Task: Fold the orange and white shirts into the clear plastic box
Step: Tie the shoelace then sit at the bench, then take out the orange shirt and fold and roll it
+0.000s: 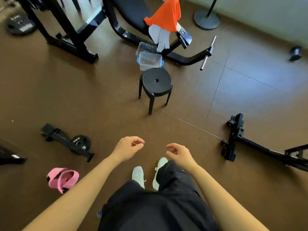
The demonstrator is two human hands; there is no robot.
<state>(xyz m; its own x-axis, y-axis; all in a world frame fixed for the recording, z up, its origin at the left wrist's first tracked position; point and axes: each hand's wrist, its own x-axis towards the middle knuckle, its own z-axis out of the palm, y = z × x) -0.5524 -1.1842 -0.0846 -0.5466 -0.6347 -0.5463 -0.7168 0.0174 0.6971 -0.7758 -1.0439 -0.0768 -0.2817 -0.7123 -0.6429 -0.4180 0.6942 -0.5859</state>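
Looking down from head height, both bare forearms reach forward over a brown floor [83,97]. The left hand [127,147] hangs palm down with fingers loosely curled, thumb and forefinger almost meeting, its grip holding nothing. The right hand [179,153] mirrors it, fingers curled inward, its grip also empty. Below them are black trousers [158,205] and two white shoes [139,175].

A round black stool [155,80] stands straight ahead, between the person and the task's things. On the floor to the left lie a black bar with a small weight plate [80,142] and a pink strap [62,179]; a black metal frame part [233,135] lies to the right. A larger weight plate [20,25] rests far left.

Beyond the stool, the clear plastic box [150,61], with blue clips, sits on the floor, with a second clear piece just behind it. Behind that, on the end of a black workout bench [131,15], the orange shirt [166,15] is draped in a peak over the white shirt [160,36], which hangs down in loose folds towards the box. Both are unfolded.
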